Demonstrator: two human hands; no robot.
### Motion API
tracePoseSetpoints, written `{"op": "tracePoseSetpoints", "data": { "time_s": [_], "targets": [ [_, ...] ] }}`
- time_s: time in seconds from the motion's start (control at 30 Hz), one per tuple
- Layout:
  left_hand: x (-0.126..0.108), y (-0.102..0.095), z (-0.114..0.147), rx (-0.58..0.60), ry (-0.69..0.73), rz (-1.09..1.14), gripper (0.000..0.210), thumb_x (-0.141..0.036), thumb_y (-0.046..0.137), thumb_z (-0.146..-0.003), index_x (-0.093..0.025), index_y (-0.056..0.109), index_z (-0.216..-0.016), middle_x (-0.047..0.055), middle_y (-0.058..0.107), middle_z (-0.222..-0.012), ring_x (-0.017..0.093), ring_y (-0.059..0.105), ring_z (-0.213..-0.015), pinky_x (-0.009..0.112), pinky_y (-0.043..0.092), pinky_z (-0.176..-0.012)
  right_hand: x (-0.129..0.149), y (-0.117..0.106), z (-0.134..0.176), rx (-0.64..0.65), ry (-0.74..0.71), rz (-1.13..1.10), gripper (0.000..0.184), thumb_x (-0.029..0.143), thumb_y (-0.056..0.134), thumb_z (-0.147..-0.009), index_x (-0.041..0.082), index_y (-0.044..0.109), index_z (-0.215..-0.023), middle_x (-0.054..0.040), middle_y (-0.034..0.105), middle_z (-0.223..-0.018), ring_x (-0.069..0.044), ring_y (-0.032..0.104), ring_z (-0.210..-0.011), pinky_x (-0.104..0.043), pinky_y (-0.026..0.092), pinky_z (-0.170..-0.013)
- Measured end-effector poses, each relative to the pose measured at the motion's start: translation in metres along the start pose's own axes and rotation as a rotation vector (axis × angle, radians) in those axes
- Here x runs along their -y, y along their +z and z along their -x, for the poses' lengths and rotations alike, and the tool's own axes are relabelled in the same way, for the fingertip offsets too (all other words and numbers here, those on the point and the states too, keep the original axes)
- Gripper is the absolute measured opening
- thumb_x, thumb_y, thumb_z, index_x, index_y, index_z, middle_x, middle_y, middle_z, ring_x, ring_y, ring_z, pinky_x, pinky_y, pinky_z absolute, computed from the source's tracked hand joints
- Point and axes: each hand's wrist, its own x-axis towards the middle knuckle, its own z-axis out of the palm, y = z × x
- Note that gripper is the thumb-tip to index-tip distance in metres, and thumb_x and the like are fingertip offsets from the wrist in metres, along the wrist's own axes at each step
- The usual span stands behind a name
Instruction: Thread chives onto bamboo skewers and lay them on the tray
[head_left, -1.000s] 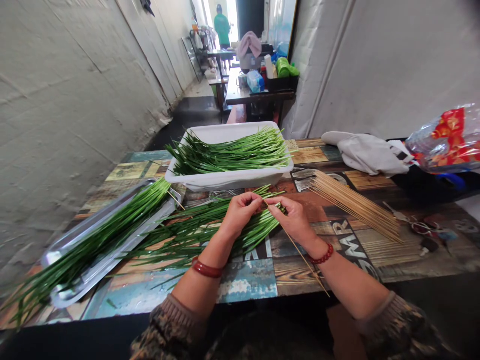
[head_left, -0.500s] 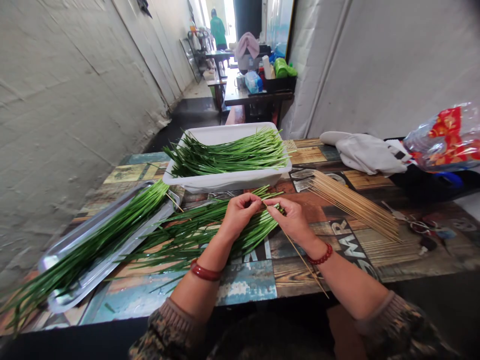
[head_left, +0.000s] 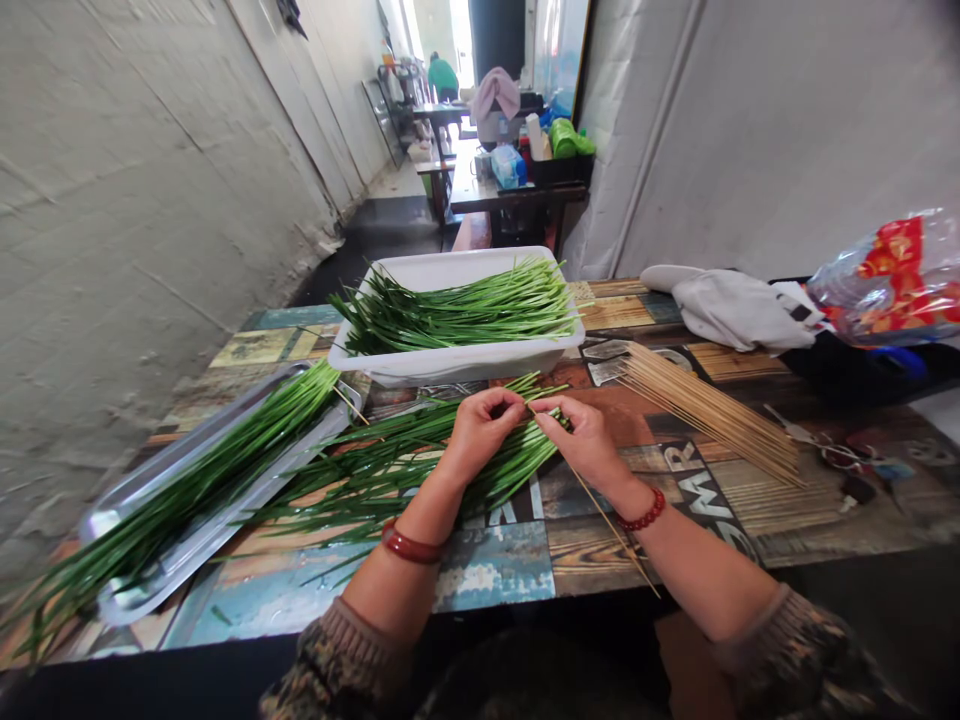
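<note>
My right hand (head_left: pixel 583 438) pinches a thin bamboo skewer (head_left: pixel 611 528), which slants down toward the table's front edge. My left hand (head_left: pixel 484 425) is closed in a pinch at the skewer's upper end, its fingertips almost touching those of the right. What the left fingertips hold is too small to make out. Under both hands lie loose garlic chives (head_left: pixel 375 480), their pale stem ends to the right. More chives fill a white plastic tub (head_left: pixel 450 362) behind the hands. A bundle of chives (head_left: pixel 217 470) rests on a metal tray (head_left: pixel 142 600) at left, a skewer at its stem end.
A pile of bamboo skewers (head_left: pixel 709 412) lies to the right on the patterned table (head_left: pixel 495 580). Beyond it are scissors (head_left: pixel 795 428), keys (head_left: pixel 855 490), a grey cap (head_left: pixel 739 305) and a red-and-clear plastic bag (head_left: pixel 892 280). A person in green (head_left: pixel 442 75) bends far back.
My hands and the skewer stay almost where they were. The person in the background has bent from upright to stooped.
</note>
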Motion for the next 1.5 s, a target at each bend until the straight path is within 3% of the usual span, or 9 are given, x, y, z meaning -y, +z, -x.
{"op": "tracePoseSetpoints", "data": {
  "time_s": [0.1, 0.27, 0.43, 0.73, 0.93, 1.17, 1.27, 1.5],
  "targets": [
    [-0.003, 0.000, 0.000, 0.002, -0.019, 0.008, 0.017, -0.028, 0.065, -0.075, -0.012, 0.068, -0.072, 0.002, 0.065, -0.069, 0.011, 0.054, -0.065, 0.021, 0.043, -0.062, -0.003, 0.002, 0.000, -0.032, 0.018, -0.051, 0.021, 0.028, 0.060, -0.081, 0.017, 0.066, -0.098, -0.0045, 0.070, -0.085, -0.017, 0.064, -0.075, -0.028, 0.050, -0.069],
    [-0.005, 0.000, 0.001, 0.014, -0.056, 0.046, 0.018, -0.029, 0.066, -0.074, -0.011, 0.068, -0.073, 0.002, 0.065, -0.070, 0.011, 0.054, -0.065, 0.021, 0.042, -0.063, -0.006, 0.002, 0.001, 0.017, 0.031, -0.126, 0.047, 0.026, 0.059, -0.083, 0.019, 0.050, -0.128, 0.0013, 0.060, -0.070, -0.014, 0.055, -0.060, -0.026, 0.047, -0.058],
    [-0.005, -0.001, 0.001, 0.012, -0.102, 0.108, 0.018, -0.029, 0.067, -0.074, -0.011, 0.068, -0.075, 0.002, 0.064, -0.069, 0.011, 0.053, -0.064, 0.020, 0.041, -0.061, -0.004, 0.000, -0.001, 0.024, 0.018, -0.091, 0.030, 0.026, 0.059, -0.082, 0.018, 0.061, -0.111, -0.0017, 0.063, -0.078, -0.014, 0.058, -0.067, -0.026, 0.047, -0.064],
    [-0.003, 0.001, 0.001, 0.033, -0.084, 0.092, 0.017, -0.028, 0.067, -0.073, -0.012, 0.067, -0.071, 0.002, 0.063, -0.069, 0.011, 0.052, -0.065, 0.021, 0.041, -0.064, -0.004, 0.002, 0.000, -0.009, 0.005, -0.055, 0.023, 0.028, 0.059, -0.082, 0.018, 0.060, -0.103, -0.0033, 0.066, -0.084, -0.015, 0.060, -0.071, -0.027, 0.047, -0.066],
    [-0.006, 0.001, 0.003, 0.138, -0.026, 0.069, 0.017, -0.027, 0.064, -0.076, -0.011, 0.065, -0.070, 0.001, 0.061, -0.069, 0.011, 0.052, -0.067, 0.022, 0.040, -0.067, -0.011, 0.002, 0.000, -0.054, -0.025, 0.036, 0.015, 0.031, 0.060, -0.083, 0.019, 0.061, -0.091, -0.0025, 0.065, -0.083, -0.016, 0.057, -0.072, -0.028, 0.045, -0.070],
    [-0.011, -0.006, 0.004, 0.264, -0.061, 0.023, 0.032, -0.040, 0.053, -0.085, -0.011, 0.067, -0.082, 0.001, 0.061, -0.073, 0.011, 0.050, -0.067, 0.022, 0.040, -0.064, -0.005, -0.002, 0.000, 0.012, 0.037, -0.139, 0.026, 0.040, 0.052, -0.089, 0.019, 0.059, -0.102, -0.0037, 0.065, -0.086, -0.016, 0.059, -0.072, -0.027, 0.046, -0.064],
    [-0.012, -0.006, 0.004, 0.329, -0.063, 0.018, 0.033, -0.042, 0.056, -0.082, -0.011, 0.068, -0.080, 0.000, 0.059, -0.069, 0.010, 0.048, -0.063, 0.021, 0.038, -0.060, -0.003, -0.006, 0.002, 0.010, 0.058, -0.133, 0.032, 0.044, 0.044, -0.094, 0.019, 0.061, -0.104, -0.0034, 0.063, -0.082, -0.015, 0.056, -0.067, -0.025, 0.044, -0.059],
    [-0.005, -0.002, 0.003, 0.248, -0.055, 0.018, 0.026, -0.035, 0.063, -0.077, -0.011, 0.065, -0.069, 0.000, 0.055, -0.063, 0.010, 0.045, -0.060, 0.020, 0.036, -0.056, -0.008, -0.008, 0.002, 0.026, 0.152, -0.166, 0.045, 0.053, 0.036, -0.094, 0.019, 0.064, -0.092, -0.0023, 0.058, -0.069, -0.014, 0.050, -0.052, -0.024, 0.041, -0.044]
  ]
}}
